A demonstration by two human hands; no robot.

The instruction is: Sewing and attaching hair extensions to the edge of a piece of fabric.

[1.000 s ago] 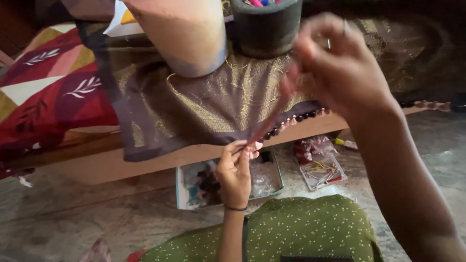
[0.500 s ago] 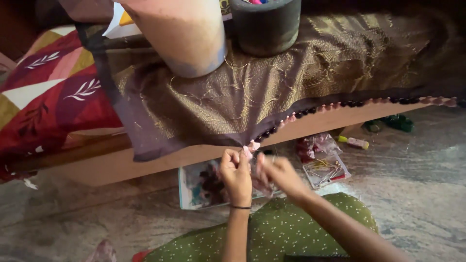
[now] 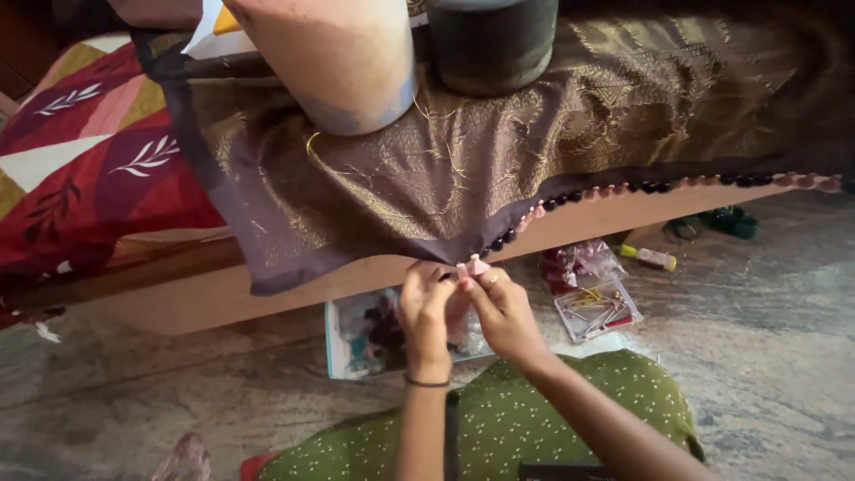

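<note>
Fabric first: brown and gold woven cloth (image 3: 499, 169) hangs over the edge of a low wooden platform (image 3: 223, 294), its lower hem trimmed with a row of small dark and pink tassel beads (image 3: 623, 189) running up to the right. On top of the cloth stand a pale cylinder (image 3: 343, 62) and a dark round container (image 3: 494, 40), both pressing it down near the back edge. Left of it lies a red, cream and pink patterned cover (image 3: 80, 178). On the stone floor (image 3: 766, 356) under the platform, a shallow clear box (image 3: 374, 334) holding dark bits sits just behind my hands and is partly hidden by them; a smaller clear tray with pins and sticks (image 3: 597, 310) lies to the right, a crumpled clear packet with red contents (image 3: 577, 264) beside it, then a small yellowish tube (image 3: 650, 258) and something green (image 3: 726, 221) farther right. My knees in green dotted fabric (image 3: 570, 410) fill the bottom. My left hand (image 3: 426, 312) and right hand (image 3: 500, 313) meet at the hem's lowest corner, fingers drawn close together, pinching a small pink tassel (image 3: 476, 265) at the cloth's edge between them. Fingertips of both hands touch one another there. A thin dark band (image 3: 426, 383) circles my left wrist; a ring (image 3: 489, 284) shows on the right hand.
</note>
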